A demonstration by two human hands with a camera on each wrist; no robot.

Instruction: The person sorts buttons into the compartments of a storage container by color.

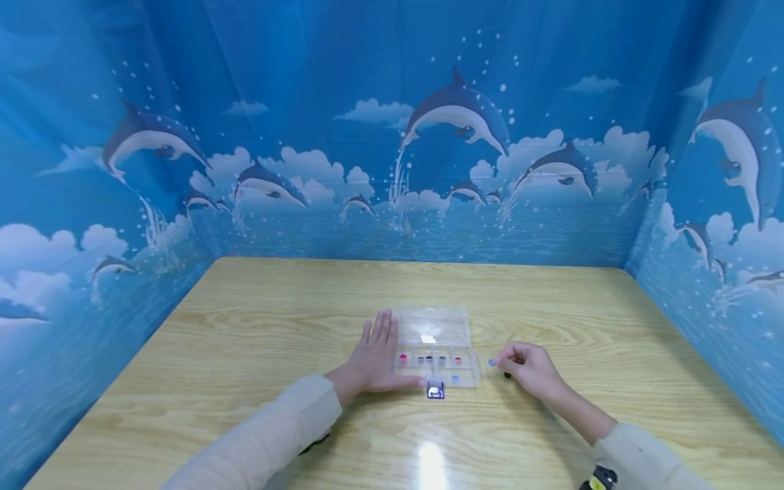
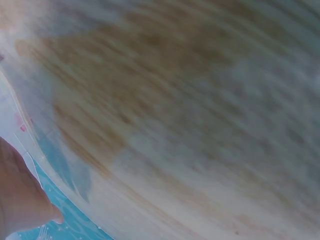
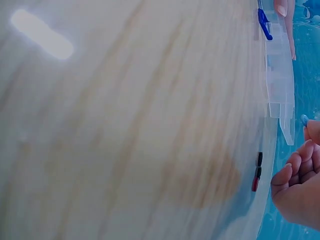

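Observation:
A clear plastic compartment box (image 1: 475, 367) lies on the table with its see-through lid (image 1: 431, 323) folded back. Small round pieces in pink, dark, red and blue sit in its compartments. My left hand (image 1: 375, 355) rests along the box's left side, fingers straight and thumb stretched over the front edge near a blue clasp (image 1: 435, 391). To the right of the box, my right hand (image 1: 531, 367) pinches a small blue disc (image 3: 304, 120) between thumb and finger, above the table. Below that hand lie small black (image 3: 259, 159) and red (image 3: 255, 184) pieces.
The wooden table (image 1: 275, 306) carries the box near its middle. A blue curtain (image 1: 294, 82) printed with dolphins stands behind and at both sides. Light glares off the table's front part.

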